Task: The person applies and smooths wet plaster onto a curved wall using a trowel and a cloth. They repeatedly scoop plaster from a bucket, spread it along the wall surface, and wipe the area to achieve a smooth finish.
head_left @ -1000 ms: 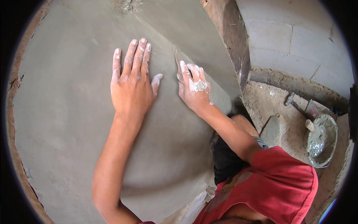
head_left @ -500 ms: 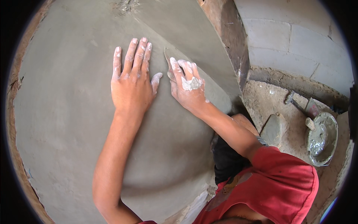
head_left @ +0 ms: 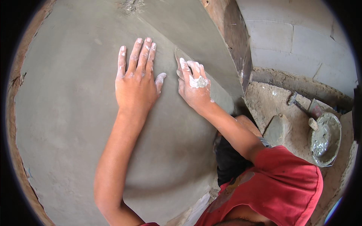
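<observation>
My left hand (head_left: 136,88) lies flat on a smooth grey cement-plastered surface (head_left: 64,113), fingers spread and pointing away from me. To its right, my right hand (head_left: 195,90) is closed around a small pointed trowel (head_left: 178,58). Only part of the thin blade shows, against the plaster beside a crease line; its handle is hidden in my grip. White and grey cement smears cover the fingers of both hands, with a thick lump on the back of the right one.
A brownish board (head_left: 237,41) edges the plaster at the right, before a pale block wall (head_left: 309,41). Near the wall are a hammer (head_left: 300,106), a flat grey slab (head_left: 274,130) and a bucket (head_left: 337,147) with wet cement inside. Far ahead, a rough patch (head_left: 130,5) breaks the surface.
My right hand and the trowel have shifted a little to the right along the plaster. My left hand appears slightly farther right, still flat.
</observation>
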`<state>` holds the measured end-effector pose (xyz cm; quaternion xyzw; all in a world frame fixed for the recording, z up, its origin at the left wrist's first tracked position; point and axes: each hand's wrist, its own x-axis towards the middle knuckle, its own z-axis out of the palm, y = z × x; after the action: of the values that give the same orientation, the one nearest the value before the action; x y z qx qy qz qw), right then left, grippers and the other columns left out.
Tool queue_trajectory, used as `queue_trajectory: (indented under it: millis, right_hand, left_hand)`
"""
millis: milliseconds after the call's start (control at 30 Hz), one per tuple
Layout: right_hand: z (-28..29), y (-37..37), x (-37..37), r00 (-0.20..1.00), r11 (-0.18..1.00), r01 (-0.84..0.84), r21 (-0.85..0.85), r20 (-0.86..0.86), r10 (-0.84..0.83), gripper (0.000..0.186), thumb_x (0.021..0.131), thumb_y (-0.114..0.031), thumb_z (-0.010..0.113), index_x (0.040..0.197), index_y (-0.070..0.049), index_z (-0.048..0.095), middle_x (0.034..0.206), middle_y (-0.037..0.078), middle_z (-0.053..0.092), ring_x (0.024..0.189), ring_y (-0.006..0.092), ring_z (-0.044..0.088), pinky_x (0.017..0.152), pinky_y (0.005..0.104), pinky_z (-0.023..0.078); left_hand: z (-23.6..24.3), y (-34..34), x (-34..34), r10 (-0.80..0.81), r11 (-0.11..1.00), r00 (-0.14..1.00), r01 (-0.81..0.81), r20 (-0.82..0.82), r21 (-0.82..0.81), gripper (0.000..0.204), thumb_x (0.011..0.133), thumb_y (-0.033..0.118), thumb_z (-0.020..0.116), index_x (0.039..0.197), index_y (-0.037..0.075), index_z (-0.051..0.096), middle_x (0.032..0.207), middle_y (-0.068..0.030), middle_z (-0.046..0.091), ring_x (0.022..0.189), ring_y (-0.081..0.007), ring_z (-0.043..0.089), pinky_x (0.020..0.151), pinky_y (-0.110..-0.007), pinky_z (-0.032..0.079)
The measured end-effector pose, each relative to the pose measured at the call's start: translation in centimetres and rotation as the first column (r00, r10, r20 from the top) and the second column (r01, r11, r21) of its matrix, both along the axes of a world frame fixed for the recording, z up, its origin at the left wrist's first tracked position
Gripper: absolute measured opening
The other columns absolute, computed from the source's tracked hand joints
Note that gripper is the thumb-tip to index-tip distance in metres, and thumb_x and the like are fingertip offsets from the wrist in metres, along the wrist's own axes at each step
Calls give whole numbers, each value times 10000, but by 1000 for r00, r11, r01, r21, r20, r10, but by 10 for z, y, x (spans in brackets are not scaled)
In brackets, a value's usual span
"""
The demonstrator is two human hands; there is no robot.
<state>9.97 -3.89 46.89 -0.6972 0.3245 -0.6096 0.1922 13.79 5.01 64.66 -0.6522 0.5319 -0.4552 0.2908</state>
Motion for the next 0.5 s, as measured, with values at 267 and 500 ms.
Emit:
queue_trajectory:
  millis: [267, 500]
  right_hand:
    - [4, 0, 1, 995, 990, 33, -138, 101, -19, 685, 754, -7, 798, 1422, -23, 649, 1249, 162, 637, 1095, 368, 661, 807, 484, 612]
    - [5, 0, 0, 993, 989, -3, -151, 117, 21, 660, 758, -14, 793, 1405, -18, 661, 1239, 173, 644, 1094, 377, 663, 831, 479, 617]
  left_hand:
    - [1, 0, 0, -4, 1000, 1000, 4, -14, 7, 752, 1056, 557, 579, 1680, 162, 436, 1763, 25, 374, 1644, -163, 282, 1384, -490, 163]
    - [1, 0, -2, 34, 999, 999, -34, 5, 16, 765, 1055, 551, 588, 1694, 171, 406, 1766, 31, 365, 1642, -166, 286, 1384, -480, 174]
